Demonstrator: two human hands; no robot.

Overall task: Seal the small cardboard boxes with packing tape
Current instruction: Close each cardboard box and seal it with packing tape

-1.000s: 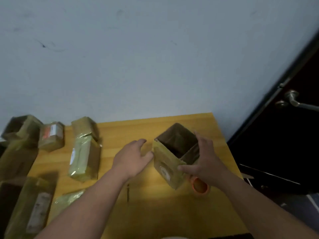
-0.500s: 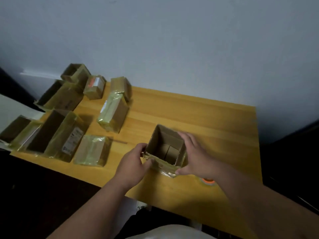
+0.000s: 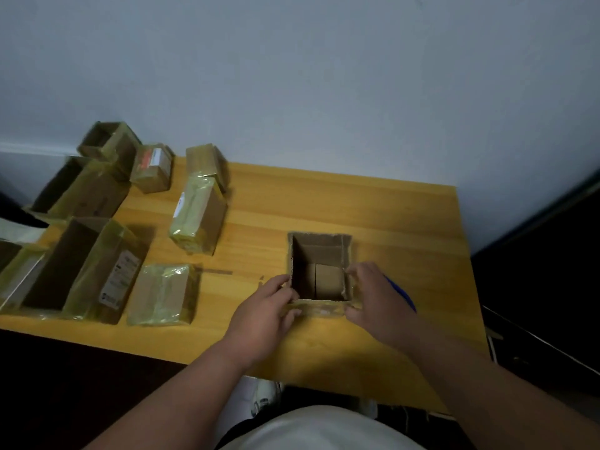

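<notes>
While the open cardboard box (image 3: 319,267) stands mouth-up on the worktop (image 3: 373,216), left hand (image 3: 263,315) and right hand (image 3: 378,297) pinch its near corners.

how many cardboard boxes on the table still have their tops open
4 fully in view: one between the left hand and right hand at; far-left corner; left edge; front left. A fifth may be cut off at the left border.

The open box (image 3: 319,267) stands near the table's (image 3: 373,206) front edge, with one hand on each side. Behind it and to its right the wood lies bare. A cluster of taped boxes (image 3: 198,219) crowds the left part
</notes>
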